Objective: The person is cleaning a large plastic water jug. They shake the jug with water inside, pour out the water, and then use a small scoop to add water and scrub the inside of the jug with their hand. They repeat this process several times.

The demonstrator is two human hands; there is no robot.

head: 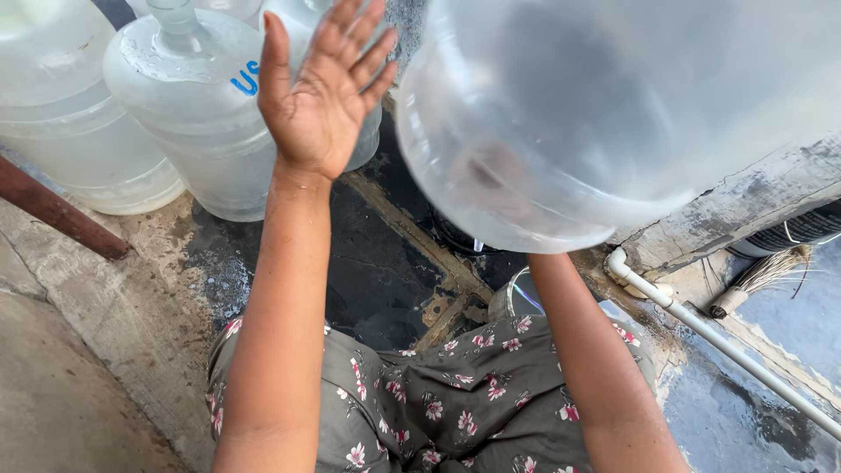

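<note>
Right hand (491, 188) under one raised clear jug (613, 114), fingers hidden, left hand (320, 88) fingers apart, four standing jugs (188, 105).

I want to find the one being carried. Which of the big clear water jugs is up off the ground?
The blurred jug at upper right, propped from beneath by the right hand. The other jugs stand on the ground at upper left.

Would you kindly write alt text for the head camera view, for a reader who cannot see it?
A person's right hand, seen blurred through the plastic, holds up a large clear water jug, while the left hand is raised open beside it, touching nothing. More big jugs stand on wet concrete behind, and a white pipe runs along at right.
</note>
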